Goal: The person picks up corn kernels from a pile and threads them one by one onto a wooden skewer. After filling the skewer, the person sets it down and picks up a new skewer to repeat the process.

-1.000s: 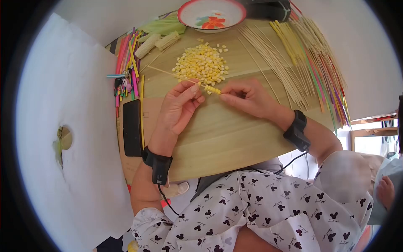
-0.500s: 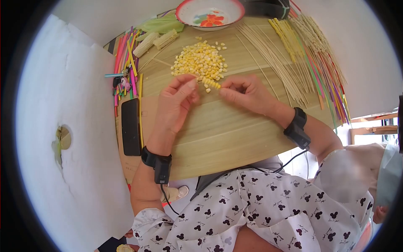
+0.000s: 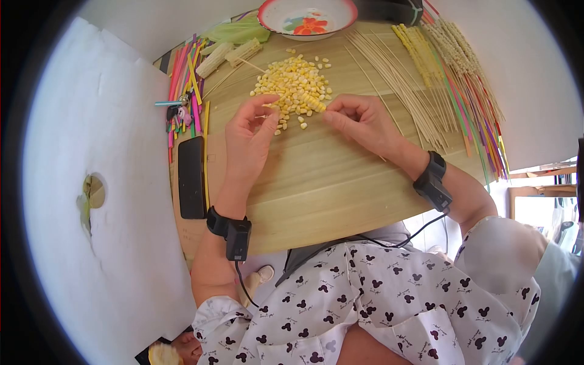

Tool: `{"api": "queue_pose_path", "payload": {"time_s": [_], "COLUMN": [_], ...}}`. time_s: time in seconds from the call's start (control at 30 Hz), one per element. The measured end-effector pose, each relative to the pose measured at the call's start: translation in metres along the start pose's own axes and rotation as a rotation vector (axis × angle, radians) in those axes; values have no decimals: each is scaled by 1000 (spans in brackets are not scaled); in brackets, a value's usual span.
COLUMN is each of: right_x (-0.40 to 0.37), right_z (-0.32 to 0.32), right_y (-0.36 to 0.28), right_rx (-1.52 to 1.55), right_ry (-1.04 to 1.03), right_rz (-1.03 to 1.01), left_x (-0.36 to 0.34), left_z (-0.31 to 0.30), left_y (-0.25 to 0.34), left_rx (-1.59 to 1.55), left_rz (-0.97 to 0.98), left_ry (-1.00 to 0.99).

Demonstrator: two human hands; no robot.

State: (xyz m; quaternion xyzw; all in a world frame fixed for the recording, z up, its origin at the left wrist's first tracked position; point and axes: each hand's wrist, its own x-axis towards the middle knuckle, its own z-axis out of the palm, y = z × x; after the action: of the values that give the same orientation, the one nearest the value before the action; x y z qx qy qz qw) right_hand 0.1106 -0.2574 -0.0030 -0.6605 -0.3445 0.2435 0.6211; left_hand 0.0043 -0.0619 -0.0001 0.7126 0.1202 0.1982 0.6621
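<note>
My right hand (image 3: 365, 121) pinches the lower end of a thin skewer (image 3: 250, 64) threaded with yellow corn kernels (image 3: 313, 102). The skewer slants up to the left across a heap of loose corn kernels (image 3: 295, 79). At the heap's left edge is my left hand (image 3: 250, 131), its thumb and index finger a little apart around a few kernels. Whether it touches one of them is hard to make out.
Bare skewers (image 3: 395, 91) lie right of the heap, beside finished kernel-covered sticks (image 3: 450, 48) and colored strips. An enamel bowl (image 3: 307, 30) and stripped corn cobs (image 3: 215, 59) are at the back. A phone (image 3: 191, 176) and colorful sticks (image 3: 179, 79) lie left.
My left hand has come away from the threaded kernels to the heap's left edge, its fingers parting. My right hand still holds the skewer, whose bare length now shows above the heap.
</note>
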Motion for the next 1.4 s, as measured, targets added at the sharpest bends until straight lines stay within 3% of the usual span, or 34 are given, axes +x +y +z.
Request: {"api": "queue_pose_path", "payload": {"time_s": [0.07,0.4,0.47,0.6,0.9,1.4], "right_x": [0,0,2,1,0,0], "right_z": [0,2,3,3,0,1], "right_y": [0,1,2,-1,1,6], "right_rx": [11,22,-39,26,38,13], "right_ry": [9,-11,30,-24,-34,-12], "right_rz": [20,38,24,43,28,-79], "left_x": [2,-6,-6,-8,-8,-6], "left_z": [-6,11,12,16,24,24], "left_y": [-7,-16,-12,-18,-19,0], "left_rx": [198,431,596,704,947,1180], "left_rz": [103,85,256,408,606,610], "left_ry": [-39,-51,-146,-165,-129,-287]}}
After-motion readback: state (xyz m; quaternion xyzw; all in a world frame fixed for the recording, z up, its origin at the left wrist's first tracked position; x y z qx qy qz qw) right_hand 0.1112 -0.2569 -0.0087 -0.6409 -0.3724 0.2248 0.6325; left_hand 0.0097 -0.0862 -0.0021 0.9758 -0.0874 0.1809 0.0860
